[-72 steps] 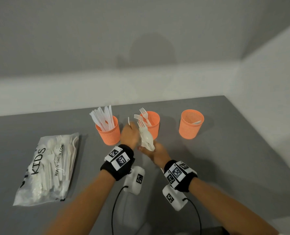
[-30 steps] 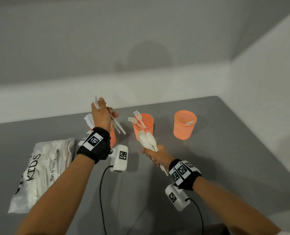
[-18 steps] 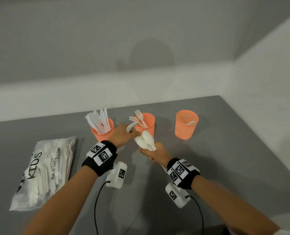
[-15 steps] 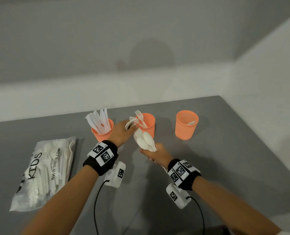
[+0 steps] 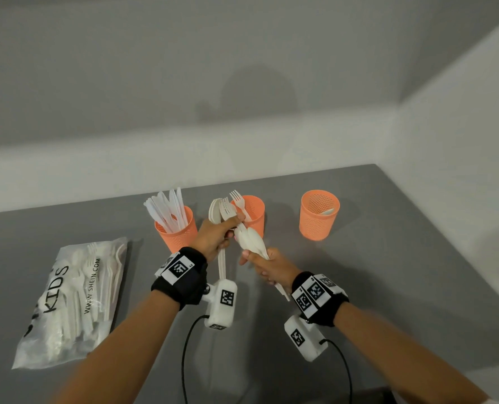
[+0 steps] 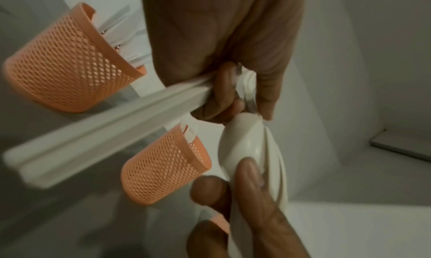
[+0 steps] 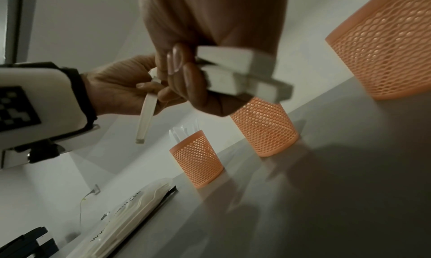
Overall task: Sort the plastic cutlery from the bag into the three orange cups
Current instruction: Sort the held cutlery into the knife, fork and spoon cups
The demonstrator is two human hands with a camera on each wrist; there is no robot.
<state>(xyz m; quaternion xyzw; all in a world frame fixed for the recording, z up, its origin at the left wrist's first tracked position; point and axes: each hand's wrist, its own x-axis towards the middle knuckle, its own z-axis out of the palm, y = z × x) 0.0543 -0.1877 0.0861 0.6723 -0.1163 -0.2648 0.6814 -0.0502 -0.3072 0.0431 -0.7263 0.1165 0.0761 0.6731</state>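
Three orange mesh cups stand in a row. The left cup (image 5: 176,231) holds several knives, the middle cup (image 5: 252,209) holds forks, and the right cup (image 5: 318,220) holds one spoon. My left hand (image 5: 227,228) grips a white fork and spoon (image 5: 222,209), heads up, in front of the middle cup, their handles (image 6: 104,123) hanging below the fist. My right hand (image 5: 254,258) grips a bundle of white spoons (image 5: 251,240) by the handles (image 7: 240,77), bowls up, right beside the left hand. The cutlery bag (image 5: 73,298) lies flat at the left.
The grey table (image 5: 388,272) ends at a white wall behind the cups and at an edge on the right. Wrist camera cables (image 5: 187,360) hang below both forearms. The cups also show in the right wrist view, with the right cup (image 7: 394,41) nearest.
A second ago my left hand was above the left cup with a knife. It has come back to the bundle and now holds a fork and spoon. My right hand barely moved.
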